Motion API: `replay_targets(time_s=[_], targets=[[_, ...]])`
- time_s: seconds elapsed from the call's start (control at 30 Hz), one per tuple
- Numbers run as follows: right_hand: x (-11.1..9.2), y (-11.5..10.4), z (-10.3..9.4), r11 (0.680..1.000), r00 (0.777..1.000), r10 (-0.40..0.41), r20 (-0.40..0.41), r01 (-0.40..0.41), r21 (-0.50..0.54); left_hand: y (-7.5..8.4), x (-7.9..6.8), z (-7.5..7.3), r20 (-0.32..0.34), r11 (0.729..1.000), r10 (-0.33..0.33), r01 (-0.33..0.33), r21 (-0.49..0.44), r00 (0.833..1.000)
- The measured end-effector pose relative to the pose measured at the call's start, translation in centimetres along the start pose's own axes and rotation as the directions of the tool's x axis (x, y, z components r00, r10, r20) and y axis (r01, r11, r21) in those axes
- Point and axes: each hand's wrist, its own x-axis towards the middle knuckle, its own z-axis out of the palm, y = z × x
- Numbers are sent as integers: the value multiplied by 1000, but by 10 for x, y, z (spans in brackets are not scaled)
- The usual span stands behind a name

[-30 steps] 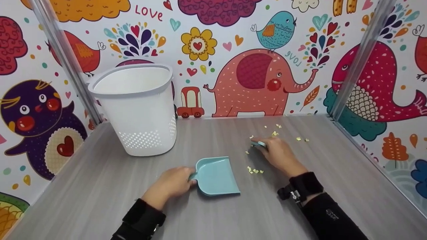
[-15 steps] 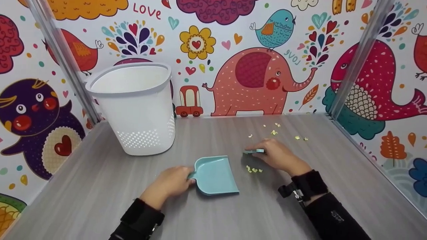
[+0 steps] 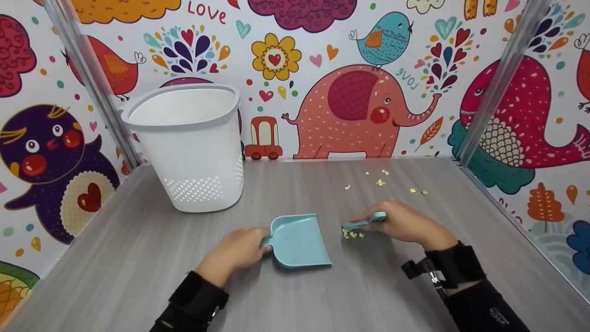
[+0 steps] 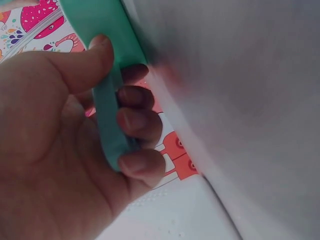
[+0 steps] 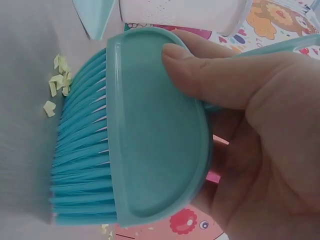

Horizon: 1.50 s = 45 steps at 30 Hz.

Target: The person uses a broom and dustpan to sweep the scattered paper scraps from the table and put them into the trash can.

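My left hand (image 3: 244, 249) grips the handle of a light blue dustpan (image 3: 299, 242), whose straight edge faces right on the table. In the left wrist view, the fingers curl round the dustpan handle (image 4: 107, 120). My right hand (image 3: 405, 221) holds a small hand brush (image 5: 155, 125) by its body, thumb on the flat side, blue bristles (image 5: 82, 150) down at the table. Beside the bristles lies a cluster of pale yellow scraps (image 3: 352, 234), just right of the dustpan. More yellow scraps (image 3: 380, 182) are scattered farther back.
A white wastebasket (image 3: 193, 152) with a grey rim stands at the back left of the grey table (image 3: 276, 299). Walls printed with cartoon animals (image 3: 350, 115) close off the back and both sides, with metal posts (image 3: 493, 87) at the corners.
My right hand has brought the brush toward me, from among the rear scraps to the near cluster, and turned it. The left hand and dustpan have stayed in place.
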Motion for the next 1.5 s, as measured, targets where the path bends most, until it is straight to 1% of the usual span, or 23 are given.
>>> replay_targets(time_s=[0.1,0.23,0.3,0.4,0.5,0.57,0.7,0.8,0.93,1.17,1.4,1.5], targets=[[-3,-1,-5,1000,1000,2,-24,-2,0,0,1,0,2,1000,1,-1,5,1000],[-7,-7,-15,1000,996,0,-88,-1,-22,0,2,0,-3,1000,10,-10,7,1000],[-9,-11,-20,999,994,19,-112,-22,-24,0,3,-1,-3,1000,13,-13,6,1000],[-8,-17,-22,998,986,64,-152,-65,0,0,4,-1,-3,1000,14,-14,7,1000],[-3,-18,-17,996,977,86,-194,-78,49,0,3,-2,-4,1000,4,-4,11,1000],[2,-13,-10,995,975,77,-209,-61,79,0,3,-1,-4,1000,-2,2,16,1000],[8,1,2,989,979,87,-187,-63,132,-1,3,1,-4,1000,-4,4,19,1000],[10,9,5,985,974,120,-192,-93,144,0,3,2,-6,1000,2,-1,20,1000],[12,13,8,981,959,162,-232,-131,143,0,3,2,-16,999,10,-9,33,1000],[17,13,16,975,936,191,-297,-147,166,0,3,3,-47,997,18,-14,77,999],[22,18,27,962,895,248,-370,-181,207,-1,6,5,-71,992,3,6,124,997],[24,19,29,966,883,238,-404,-173,192,-2,7,4,-88,990,0,13,141,996]])
